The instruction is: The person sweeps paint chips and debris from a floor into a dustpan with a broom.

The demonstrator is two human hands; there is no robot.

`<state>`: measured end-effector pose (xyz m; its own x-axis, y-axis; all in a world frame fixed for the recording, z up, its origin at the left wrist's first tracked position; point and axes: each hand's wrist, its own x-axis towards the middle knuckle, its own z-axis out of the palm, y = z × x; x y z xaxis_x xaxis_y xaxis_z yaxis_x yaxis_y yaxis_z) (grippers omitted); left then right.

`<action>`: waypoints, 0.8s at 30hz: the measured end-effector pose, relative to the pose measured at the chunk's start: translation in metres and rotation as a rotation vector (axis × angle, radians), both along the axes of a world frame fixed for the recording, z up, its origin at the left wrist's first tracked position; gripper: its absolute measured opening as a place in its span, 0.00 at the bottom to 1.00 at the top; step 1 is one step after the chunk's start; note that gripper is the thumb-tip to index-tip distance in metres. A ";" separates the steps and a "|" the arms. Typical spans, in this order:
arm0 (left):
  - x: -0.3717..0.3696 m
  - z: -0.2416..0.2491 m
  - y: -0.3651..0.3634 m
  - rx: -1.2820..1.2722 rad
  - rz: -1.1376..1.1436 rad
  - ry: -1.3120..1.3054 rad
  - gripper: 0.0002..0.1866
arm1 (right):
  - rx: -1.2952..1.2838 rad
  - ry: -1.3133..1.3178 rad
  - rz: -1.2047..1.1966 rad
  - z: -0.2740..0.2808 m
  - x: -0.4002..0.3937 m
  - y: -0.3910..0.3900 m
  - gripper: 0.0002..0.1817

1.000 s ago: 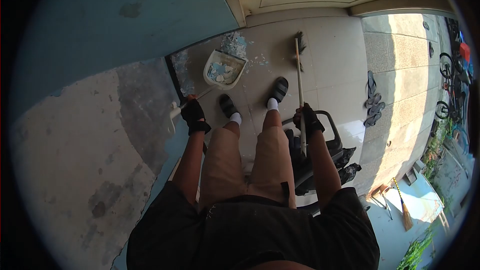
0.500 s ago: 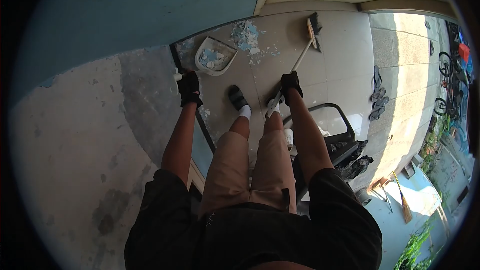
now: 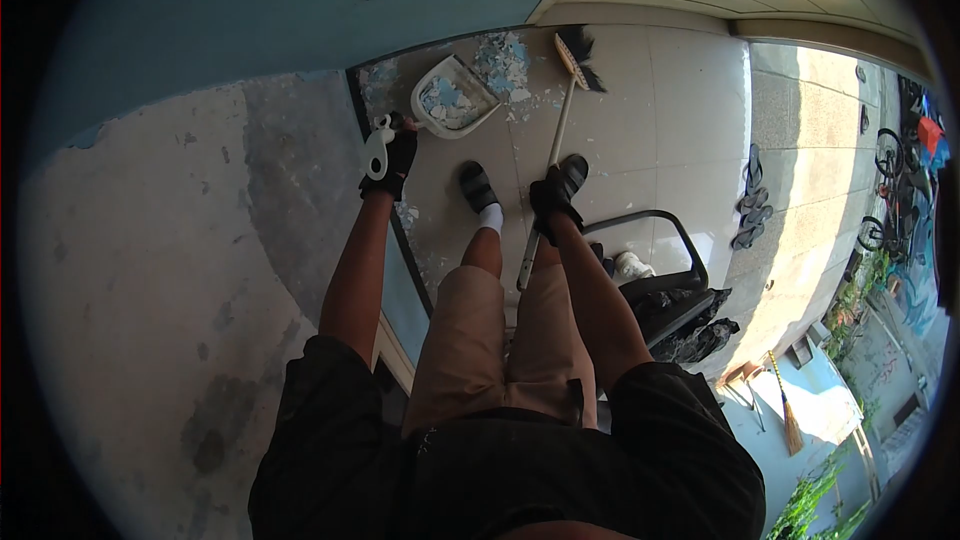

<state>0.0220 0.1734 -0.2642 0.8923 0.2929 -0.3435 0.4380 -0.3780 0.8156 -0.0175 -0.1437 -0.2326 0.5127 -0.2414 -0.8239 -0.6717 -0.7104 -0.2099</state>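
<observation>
My left hand [image 3: 392, 162], in a black glove, is closed round the handle of a white dustpan [image 3: 487, 118]. Blue and white paint flakes lie inside the pan. My right hand [image 3: 553, 202], gloved as well, grips the pale pole of a broom [image 3: 571, 58], whose dark bristles rest on the tiles near the wall. Between the pan and the broom head lies a heap of paint flakes [image 3: 503, 62], with loose bits scattered around it. The fingers of both hands are partly hidden by the gloves and the angle.
A black-framed chair or cart [image 3: 690, 245] with black plastic bags [image 3: 705, 325] stands close by my right leg. Several sandals [image 3: 752, 202] lie at the tile edge. A peeling wall [image 3: 180, 270] rises at left. A straw broom [image 3: 790, 425] and bicycles [image 3: 888, 155] are outside.
The broom head has swung left toward the flake heap, and my right hand has moved left with the pole. The dustpan has shifted right and slightly up, its handle now turned.
</observation>
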 end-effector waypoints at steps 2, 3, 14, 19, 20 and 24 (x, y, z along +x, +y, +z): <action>0.003 0.027 -0.010 0.042 -0.006 0.003 0.16 | 0.040 0.023 -0.007 0.008 -0.009 0.001 0.20; 0.003 0.035 -0.015 0.086 -0.013 0.007 0.15 | 0.060 0.034 -0.011 0.011 -0.011 0.001 0.21; -0.003 -0.009 -0.009 -0.034 -0.014 -0.083 0.12 | 0.294 0.174 -0.055 0.055 -0.075 -0.049 0.28; -0.003 0.009 -0.008 -0.079 0.041 -0.034 0.14 | 0.320 0.036 0.148 0.071 -0.070 -0.070 0.36; -0.004 0.018 -0.008 -0.058 0.000 -0.037 0.14 | 0.322 0.038 0.152 0.075 -0.067 -0.075 0.36; -0.013 0.033 -0.006 -0.024 -0.063 -0.079 0.11 | 0.265 -0.051 0.045 0.100 -0.048 -0.068 0.34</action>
<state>0.0091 0.1671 -0.2314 0.9333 0.2284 -0.2772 0.3479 -0.3827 0.8559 -0.0658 -0.2119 -0.1326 0.5602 0.0031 -0.8283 -0.6245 -0.6554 -0.4248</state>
